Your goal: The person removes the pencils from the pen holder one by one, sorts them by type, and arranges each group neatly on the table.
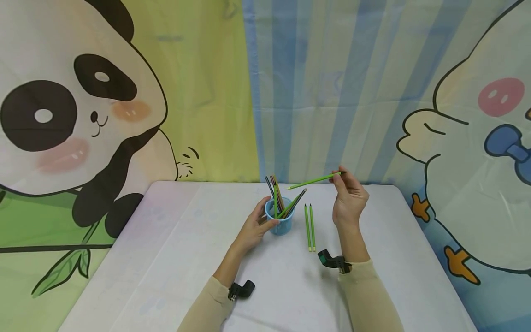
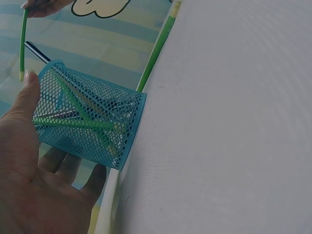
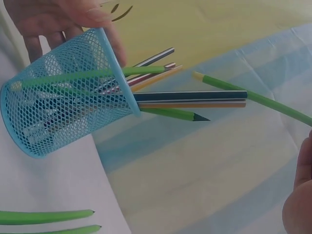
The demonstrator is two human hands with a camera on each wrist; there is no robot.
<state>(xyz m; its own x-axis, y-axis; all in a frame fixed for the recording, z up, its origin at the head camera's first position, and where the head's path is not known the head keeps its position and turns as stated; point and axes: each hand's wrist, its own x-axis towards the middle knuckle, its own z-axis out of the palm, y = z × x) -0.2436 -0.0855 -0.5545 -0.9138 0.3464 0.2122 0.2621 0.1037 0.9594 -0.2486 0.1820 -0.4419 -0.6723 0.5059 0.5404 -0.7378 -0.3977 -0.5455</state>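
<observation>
My left hand [image 1: 251, 229] holds a light-blue mesh pencil cup [image 1: 282, 227] upright on the table, thumb near the rim and fingers around the side. Green, dark and orange-brown pencils lean inside the cup; in the right wrist view a green pencil [image 3: 178, 114] in it has its dark point outward. Up to the right of the cup, my right hand [image 1: 350, 198] pinches a green pencil [image 1: 313, 180] by its dark-tipped end. Its pale end points left, above and apart from the cup. Two more green pencils [image 1: 308, 228] lie side by side on the table between the hands.
The white table [image 1: 166, 258] ends at a back edge just behind the cup. A curtain [image 1: 307, 92] with blue stripes and a panda print [image 1: 103, 115] hangs behind it. Each wrist carries a small black camera [image 1: 242, 290].
</observation>
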